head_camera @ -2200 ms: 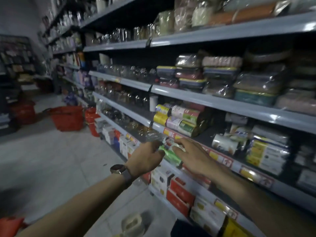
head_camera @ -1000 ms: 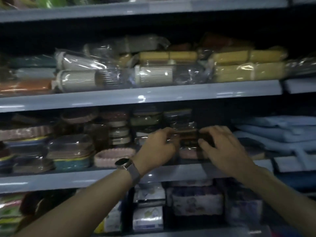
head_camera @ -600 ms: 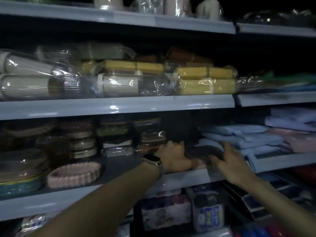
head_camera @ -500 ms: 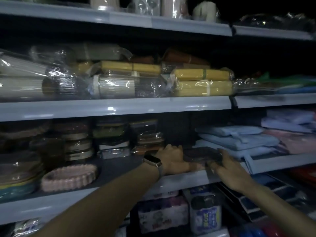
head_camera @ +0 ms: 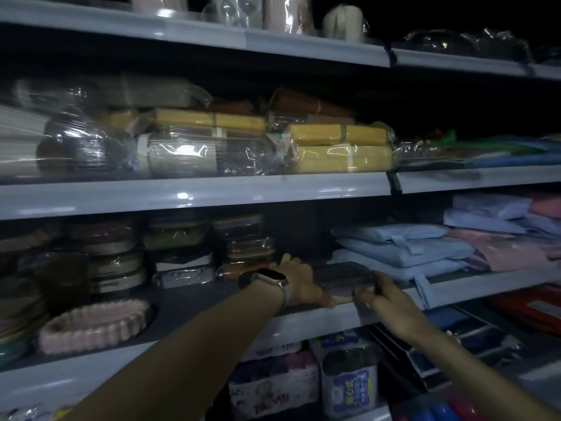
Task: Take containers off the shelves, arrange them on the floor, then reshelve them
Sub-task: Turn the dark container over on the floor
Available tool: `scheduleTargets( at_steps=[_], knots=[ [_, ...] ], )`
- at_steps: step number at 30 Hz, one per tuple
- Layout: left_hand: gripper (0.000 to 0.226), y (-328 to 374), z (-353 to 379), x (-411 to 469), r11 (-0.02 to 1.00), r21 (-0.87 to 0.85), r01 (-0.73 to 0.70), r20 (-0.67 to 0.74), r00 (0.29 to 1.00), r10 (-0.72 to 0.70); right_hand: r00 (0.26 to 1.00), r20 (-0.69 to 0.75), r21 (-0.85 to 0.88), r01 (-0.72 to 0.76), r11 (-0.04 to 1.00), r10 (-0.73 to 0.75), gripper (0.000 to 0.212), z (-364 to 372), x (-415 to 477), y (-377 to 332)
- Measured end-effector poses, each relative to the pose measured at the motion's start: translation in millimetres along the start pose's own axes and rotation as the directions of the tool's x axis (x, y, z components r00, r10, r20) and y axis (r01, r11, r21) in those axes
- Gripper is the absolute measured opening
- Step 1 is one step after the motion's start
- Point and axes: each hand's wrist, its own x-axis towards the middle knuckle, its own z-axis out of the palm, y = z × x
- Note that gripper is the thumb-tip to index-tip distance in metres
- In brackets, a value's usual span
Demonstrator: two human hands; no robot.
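Note:
A dark, clear-lidded rectangular container (head_camera: 343, 276) sits at the front of the middle shelf (head_camera: 306, 322), between both hands. My left hand (head_camera: 299, 284), with a watch on the wrist, grips its left end. My right hand (head_camera: 384, 294) holds its right front corner, fingers curled round the edge. More wrapped containers (head_camera: 246, 247) are stacked just left of my left hand, at the back of the same shelf.
A pink scalloped dish (head_camera: 94, 323) lies at the shelf's left. Folded blue fabric packs (head_camera: 400, 247) fill the right side. Wrapped yellow bundles (head_camera: 340, 150) occupy the shelf above. Boxed goods (head_camera: 273, 387) stand on the lower shelf.
The view swung from the aisle to face this shelf. Both hands came down from a container stack to the shelf front and now hold one dark container there.

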Motion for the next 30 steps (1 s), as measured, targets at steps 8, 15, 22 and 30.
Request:
scheduleTargets(
  at_steps=[8,15,22,30],
  knots=[
    [0.076,0,2,11,0.996,-0.092,-0.022,-0.102,0.995,0.012,0.997,-0.033,0.113,0.068,0.991,-0.065,0.059,1,-3,6],
    [0.098,5,-17,-8,0.960,-0.251,-0.125,-0.323,0.945,0.039,0.972,-0.189,0.303,0.190,0.934,-0.136,0.043,-12,-13,-12],
    [0.104,-12,-18,-57,0.815,-0.551,-0.177,-0.378,0.924,-0.055,0.952,-0.282,0.528,0.257,0.809,-0.118,0.044,5,-13,-29],
    [0.105,-59,-10,-120,0.639,-0.739,-0.214,-0.409,0.896,-0.173,0.982,-0.173,0.690,0.173,0.702,-0.072,0.018,46,-47,-77]
  ],
)
